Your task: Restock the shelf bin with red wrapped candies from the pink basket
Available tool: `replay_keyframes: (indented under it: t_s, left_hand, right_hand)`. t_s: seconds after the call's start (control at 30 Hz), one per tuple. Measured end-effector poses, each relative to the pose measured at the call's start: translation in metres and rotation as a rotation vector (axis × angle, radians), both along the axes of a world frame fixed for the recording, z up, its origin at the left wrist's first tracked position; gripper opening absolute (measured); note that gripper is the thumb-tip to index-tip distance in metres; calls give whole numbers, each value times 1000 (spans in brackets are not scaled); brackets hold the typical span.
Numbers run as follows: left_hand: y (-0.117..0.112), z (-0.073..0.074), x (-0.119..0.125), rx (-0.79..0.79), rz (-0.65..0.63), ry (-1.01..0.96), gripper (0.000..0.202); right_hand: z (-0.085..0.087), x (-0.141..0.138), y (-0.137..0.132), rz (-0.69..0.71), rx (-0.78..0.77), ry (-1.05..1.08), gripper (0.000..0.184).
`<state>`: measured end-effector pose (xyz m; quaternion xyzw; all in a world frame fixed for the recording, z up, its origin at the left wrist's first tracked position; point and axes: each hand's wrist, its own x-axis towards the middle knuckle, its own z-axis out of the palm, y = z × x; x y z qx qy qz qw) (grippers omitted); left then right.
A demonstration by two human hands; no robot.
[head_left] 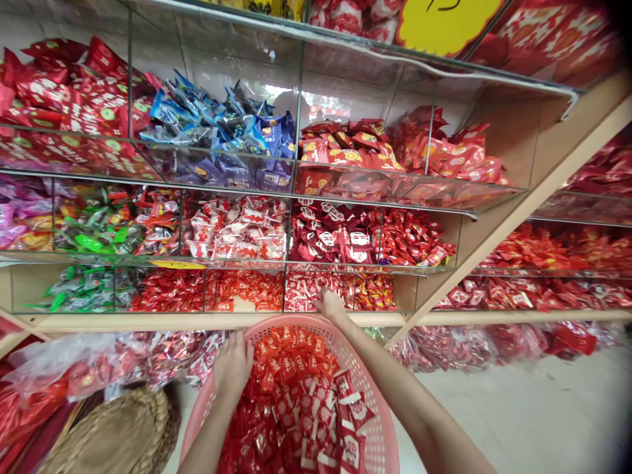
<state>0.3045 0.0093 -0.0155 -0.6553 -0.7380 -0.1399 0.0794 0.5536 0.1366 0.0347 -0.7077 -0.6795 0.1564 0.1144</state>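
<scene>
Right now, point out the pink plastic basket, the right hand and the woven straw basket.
Pink perforated plastic basket (380,428): head view, side wall near the rim.
Right bare hand (330,304): head view, back of the hand.
Round woven straw basket (111,434): head view, woven top.

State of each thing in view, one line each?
left hand: open, palm down at the basket's edge
right hand: on packets in the shelf bin, grip unclear
pink basket: mesh-sided, heaped full
red packets: loose, piled in the basket
shelf bin: clear-fronted, open-topped, holding red-and-white packets
woven basket: partly in view at lower left
</scene>
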Motion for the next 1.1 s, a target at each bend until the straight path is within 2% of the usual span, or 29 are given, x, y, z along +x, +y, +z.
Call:
replay_keyframes:
  t_s: [0.17,0.4,0.9,1.0,1.1]
  left_hand:
    - [1,-1,0,6,0,-13,37]
    - [1,-1,0,-8,0,-16,37]
    - [1,-1,1,-5,9,-13,38]
    - [0,0,1,-11,10,-10,38]
    - [0,0,0,-4,7,-11,38]
  right_hand:
    - [-12,-8,7,-136,-75,11,30]
    - [-13,-9,10,-203,-132,30,32]
    - [-15,-9,12,-180,-193,29,29]
    - [-10,-7,13,-147,-214,17,29]
    - [1,-3,12,-122,-205,-21,24]
